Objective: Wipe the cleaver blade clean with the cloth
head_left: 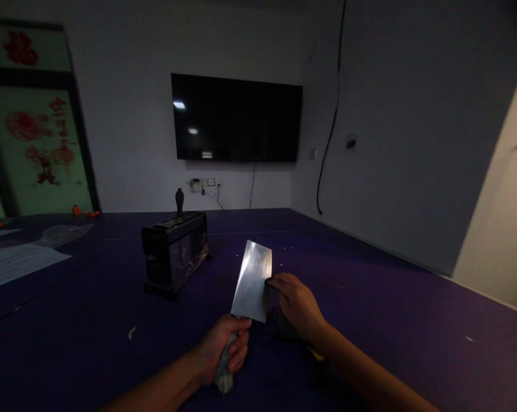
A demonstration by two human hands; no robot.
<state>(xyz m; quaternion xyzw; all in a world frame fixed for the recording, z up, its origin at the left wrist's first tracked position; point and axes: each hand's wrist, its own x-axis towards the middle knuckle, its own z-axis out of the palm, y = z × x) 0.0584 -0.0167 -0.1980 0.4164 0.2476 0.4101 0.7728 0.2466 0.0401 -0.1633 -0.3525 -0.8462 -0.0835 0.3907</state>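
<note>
My left hand (226, 350) is wrapped round the pale, cloth-like grip of a cleaver, with the thumb up against the base of the blade. The broad, shiny blade of the cleaver (253, 280) points up and away, its flat face towards me. At the blade's right side, my right hand (296, 300) has its fingers pinched together on a small dark piece that I cannot make out. Below the right wrist lies a dark object with a yellow part (315, 353), mostly hidden by the forearm.
A black box-shaped holder (177, 254) with an upright dark handle (179, 203) stands left of the cleaver on the purple surface (370, 297). Papers (22, 263) and clear plastic (63, 233) lie far left. A black cable (330, 137) hangs down the right wall.
</note>
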